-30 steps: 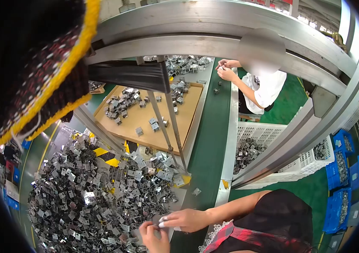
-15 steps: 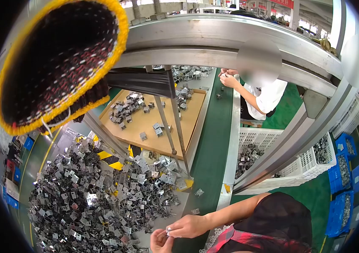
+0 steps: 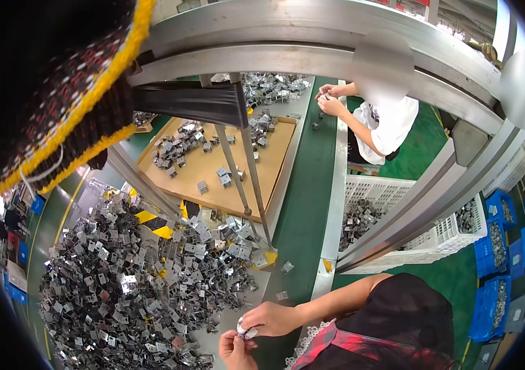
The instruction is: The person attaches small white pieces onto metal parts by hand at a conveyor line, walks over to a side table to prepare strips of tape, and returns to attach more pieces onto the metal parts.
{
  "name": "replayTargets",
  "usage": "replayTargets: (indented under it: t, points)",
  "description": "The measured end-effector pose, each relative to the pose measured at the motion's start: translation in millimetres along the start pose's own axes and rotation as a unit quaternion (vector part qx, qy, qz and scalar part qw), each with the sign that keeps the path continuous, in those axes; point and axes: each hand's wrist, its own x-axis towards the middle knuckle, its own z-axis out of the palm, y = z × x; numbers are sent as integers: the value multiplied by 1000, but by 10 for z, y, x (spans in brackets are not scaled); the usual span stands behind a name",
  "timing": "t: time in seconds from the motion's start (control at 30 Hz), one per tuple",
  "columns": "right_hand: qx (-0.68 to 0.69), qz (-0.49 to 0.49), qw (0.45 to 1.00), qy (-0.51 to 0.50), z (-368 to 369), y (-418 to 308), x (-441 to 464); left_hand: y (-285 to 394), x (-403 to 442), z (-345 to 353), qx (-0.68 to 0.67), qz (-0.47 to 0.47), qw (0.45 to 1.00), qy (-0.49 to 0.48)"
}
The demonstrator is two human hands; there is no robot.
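My right hand (image 3: 268, 317) and my left hand (image 3: 234, 351) meet at the bottom centre, fingertips pinched together. Small white and silvery bits show between the fingers; whether these are a held part or finger wraps I cannot make out. Left of my hands spreads a large pile of small bent metal brackets (image 3: 120, 283). Just above my right hand, one small metal piece (image 3: 282, 295) lies on the green conveyor belt (image 3: 302, 216), with another metal piece (image 3: 287, 267) farther along.
A shallow cardboard tray (image 3: 274, 166) holds box-like metal parts. Metal frame beams (image 3: 262, 28) and a knitted yellow-edged item (image 3: 83, 92) are close in front. A co-worker in a white shirt (image 3: 398, 120) sits beyond a white crate (image 3: 392, 182). Blue bins (image 3: 490, 302) stand right.
My view has shifted slightly, so the scene sits a little higher and more left. The knitted item has moved left and up. My hands stay together, with more white showing between the fingers.
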Motion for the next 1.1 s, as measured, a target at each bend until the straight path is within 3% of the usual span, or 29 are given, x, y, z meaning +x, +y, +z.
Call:
replayTargets:
  t: [0.07, 0.17, 0.2, 0.27, 0.33, 0.5, 0.6, 0.67, 0.73, 0.77, 0.83, 0.87, 0.9, 1.0, 1.07, 1.1]
  points:
    - [-75, -49, 996, -26, -7, -21, -13, -31, 3, -9, -27, 11, 999, 26]
    - [-191, -145, 971, -22, -15, -9, -43, -292, 90, -207, -123, 113, 984, -64]
    - [-199, -169, 965, -23, 3, -11, -24, -78, -23, -34, -70, 104, 991, -52]
    - [-213, -127, 967, -51, -2, -70, -46, -22, -87, -3, -89, 73, 992, -44]
    - [-159, -89, 983, -18, 20, -154, 9, -176, -54, -124, -110, 54, 992, -1]
    - [83, 172, 980, -47, 56, -145, -33, -232, -217, -32, -96, 140, 985, -15]
    - [103, 194, 974, -53, 33, -140, -23, -263, -246, 53, -117, 145, 982, 4]
    - [82, 207, 972, -72, -24, -118, -47, -265, -277, 80, -93, 160, 983, 0]
    - [150, 251, 955, -43, -15, -53, -28, -52, -271, 94, 68, 213, 974, 25]
    - [137, 284, 948, -39, -18, -52, -32, -42, -186, 1, 220, 277, 933, 64]
    - [112, 278, 953, -36, -26, -48, -54, 106, -7, -228, 366, 394, 823, 183]
    - [91, 269, 958, -35, -10, -37, -39, 176, 181, -395, 377, 430, 780, 255]
    - [55, 263, 962, -39, -5, -73, -13, 318, 296, -491, 462, 414, 716, 321]
    - [-13, 202, 976, -76, -28, 10, -33, 539, 591, -710, 617, 320, 630, 346]
    - [-57, 174, 981, -66, -21, 36, -56, 527, 720, -801, 649, 273, 645, 297]
    - [-40, 170, 984, -38, 6, 141, -77, 559, 768, -820, 643, 291, 643, 298]
